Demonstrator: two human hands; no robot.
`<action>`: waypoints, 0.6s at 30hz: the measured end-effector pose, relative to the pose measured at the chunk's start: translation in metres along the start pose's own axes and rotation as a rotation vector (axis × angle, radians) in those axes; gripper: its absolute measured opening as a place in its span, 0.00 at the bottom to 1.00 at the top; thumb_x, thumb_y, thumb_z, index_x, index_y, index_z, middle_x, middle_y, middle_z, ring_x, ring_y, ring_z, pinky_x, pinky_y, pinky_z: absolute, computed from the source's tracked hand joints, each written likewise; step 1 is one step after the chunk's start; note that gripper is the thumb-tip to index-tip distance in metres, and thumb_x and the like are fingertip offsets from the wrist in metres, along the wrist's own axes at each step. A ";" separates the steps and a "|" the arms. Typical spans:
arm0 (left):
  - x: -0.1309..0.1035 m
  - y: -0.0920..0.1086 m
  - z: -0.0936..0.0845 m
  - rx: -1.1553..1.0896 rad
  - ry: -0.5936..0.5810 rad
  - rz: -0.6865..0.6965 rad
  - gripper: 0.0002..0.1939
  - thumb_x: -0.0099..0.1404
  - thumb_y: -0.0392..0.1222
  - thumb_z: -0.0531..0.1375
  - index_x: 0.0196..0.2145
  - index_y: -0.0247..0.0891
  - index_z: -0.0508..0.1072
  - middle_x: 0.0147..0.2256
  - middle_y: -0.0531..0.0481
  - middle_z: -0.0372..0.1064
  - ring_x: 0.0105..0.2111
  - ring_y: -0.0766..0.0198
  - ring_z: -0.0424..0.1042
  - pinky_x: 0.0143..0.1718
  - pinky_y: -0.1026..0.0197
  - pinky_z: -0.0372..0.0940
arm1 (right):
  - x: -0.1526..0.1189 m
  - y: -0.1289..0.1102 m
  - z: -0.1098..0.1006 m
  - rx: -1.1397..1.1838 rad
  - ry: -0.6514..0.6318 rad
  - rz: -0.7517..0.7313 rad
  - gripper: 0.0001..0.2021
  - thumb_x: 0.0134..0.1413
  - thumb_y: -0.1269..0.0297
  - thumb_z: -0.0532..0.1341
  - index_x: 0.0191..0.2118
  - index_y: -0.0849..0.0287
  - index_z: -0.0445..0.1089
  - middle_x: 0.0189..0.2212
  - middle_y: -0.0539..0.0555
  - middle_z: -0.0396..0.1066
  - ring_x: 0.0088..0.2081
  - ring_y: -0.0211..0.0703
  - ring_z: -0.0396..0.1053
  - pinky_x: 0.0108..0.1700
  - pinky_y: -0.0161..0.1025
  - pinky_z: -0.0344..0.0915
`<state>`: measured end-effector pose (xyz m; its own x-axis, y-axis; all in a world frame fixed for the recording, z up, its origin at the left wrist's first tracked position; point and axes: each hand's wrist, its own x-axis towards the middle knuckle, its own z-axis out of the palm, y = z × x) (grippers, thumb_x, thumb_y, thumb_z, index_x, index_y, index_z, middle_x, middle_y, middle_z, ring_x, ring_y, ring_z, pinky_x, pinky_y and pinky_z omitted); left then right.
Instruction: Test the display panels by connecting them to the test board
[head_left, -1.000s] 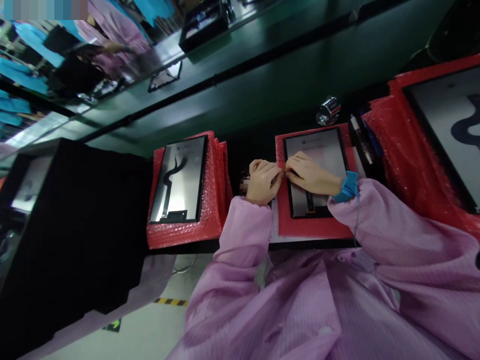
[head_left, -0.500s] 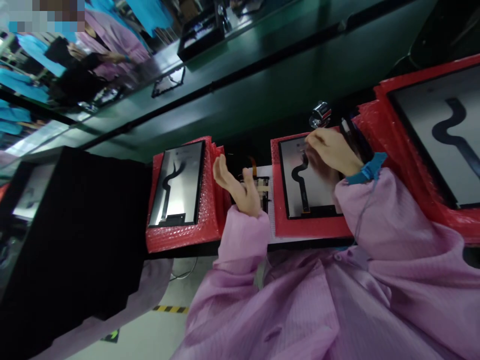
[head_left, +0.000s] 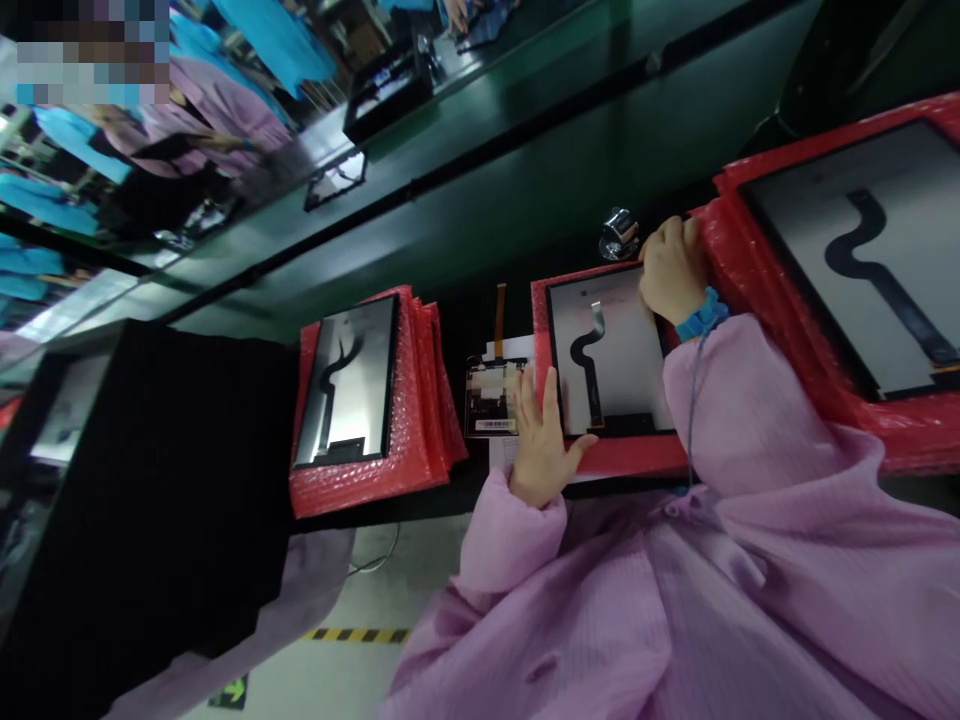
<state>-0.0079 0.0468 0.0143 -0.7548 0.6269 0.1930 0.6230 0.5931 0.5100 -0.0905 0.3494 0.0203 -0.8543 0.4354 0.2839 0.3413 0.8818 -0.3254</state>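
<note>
A display panel [head_left: 619, 350] with a curved black flex cable [head_left: 590, 375] lies on a red bubble-wrap sheet [head_left: 637, 456] in front of me. My left hand [head_left: 541, 450] is open at the panel's near left corner, its fingers spread and its thumb reaching over the near edge. My right hand [head_left: 673, 272] is closed at the far right corner, with curled fingers. What the right fingers hold, if anything, is hidden. Left of the panel lies a small circuit board [head_left: 491, 398] with an orange flex strip [head_left: 500, 318].
More panels rest on red bubble-wrap stacks, a left panel [head_left: 349, 380] and a right panel [head_left: 862, 260]. A shiny metal cylinder [head_left: 619, 232] stands behind the middle panel. A black box-like shape [head_left: 172, 500] fills the left. Other people work across the green bench [head_left: 480, 190].
My left hand has moved right and nearer, from beside the left stack to the middle panel's corner. My right hand has shifted from over the panel to its far right corner, fingers curling.
</note>
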 end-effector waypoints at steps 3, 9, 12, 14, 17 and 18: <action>-0.001 0.003 -0.001 -0.039 0.012 -0.074 0.65 0.57 0.48 0.73 0.74 0.52 0.29 0.75 0.35 0.20 0.74 0.35 0.25 0.70 0.27 0.39 | 0.003 0.003 -0.004 0.244 0.007 0.015 0.08 0.56 0.78 0.52 0.38 0.67 0.68 0.43 0.64 0.68 0.55 0.58 0.64 0.63 0.61 0.57; 0.001 0.005 0.000 -0.113 0.031 -0.129 0.67 0.52 0.40 0.76 0.74 0.52 0.33 0.75 0.36 0.21 0.74 0.36 0.25 0.70 0.28 0.40 | -0.006 -0.004 -0.022 0.772 0.144 -0.013 0.04 0.66 0.68 0.51 0.43 0.55 0.61 0.33 0.51 0.65 0.35 0.40 0.66 0.42 0.42 0.69; 0.003 0.001 0.000 -0.122 0.076 -0.090 0.71 0.48 0.42 0.77 0.74 0.51 0.33 0.75 0.34 0.21 0.74 0.34 0.23 0.70 0.26 0.40 | -0.014 -0.011 -0.033 1.007 0.237 -0.051 0.05 0.67 0.61 0.54 0.45 0.53 0.59 0.31 0.49 0.61 0.32 0.40 0.63 0.39 0.41 0.67; 0.005 -0.001 0.001 -0.172 0.137 -0.067 0.71 0.48 0.50 0.77 0.74 0.51 0.32 0.74 0.33 0.19 0.74 0.34 0.23 0.69 0.27 0.43 | -0.018 -0.014 -0.038 1.020 0.266 -0.047 0.07 0.66 0.57 0.53 0.45 0.52 0.58 0.32 0.50 0.61 0.33 0.41 0.63 0.41 0.42 0.67; 0.009 -0.004 0.002 -0.424 0.259 -0.117 0.62 0.56 0.63 0.71 0.73 0.52 0.34 0.74 0.33 0.26 0.74 0.40 0.42 0.67 0.37 0.56 | -0.020 -0.018 -0.040 1.035 0.261 -0.011 0.09 0.65 0.55 0.52 0.43 0.52 0.56 0.34 0.53 0.62 0.35 0.44 0.64 0.42 0.44 0.66; 0.010 -0.004 0.002 -0.525 0.298 -0.164 0.58 0.59 0.64 0.68 0.72 0.53 0.36 0.73 0.33 0.34 0.71 0.45 0.52 0.66 0.41 0.61 | -0.019 -0.019 -0.039 1.047 0.255 0.002 0.09 0.64 0.55 0.52 0.43 0.52 0.56 0.34 0.54 0.62 0.35 0.44 0.63 0.42 0.44 0.66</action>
<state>-0.0179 0.0520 0.0122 -0.9040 0.3359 0.2645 0.3675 0.2945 0.8822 -0.0649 0.3316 0.0561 -0.7061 0.5685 0.4221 -0.2657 0.3399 -0.9022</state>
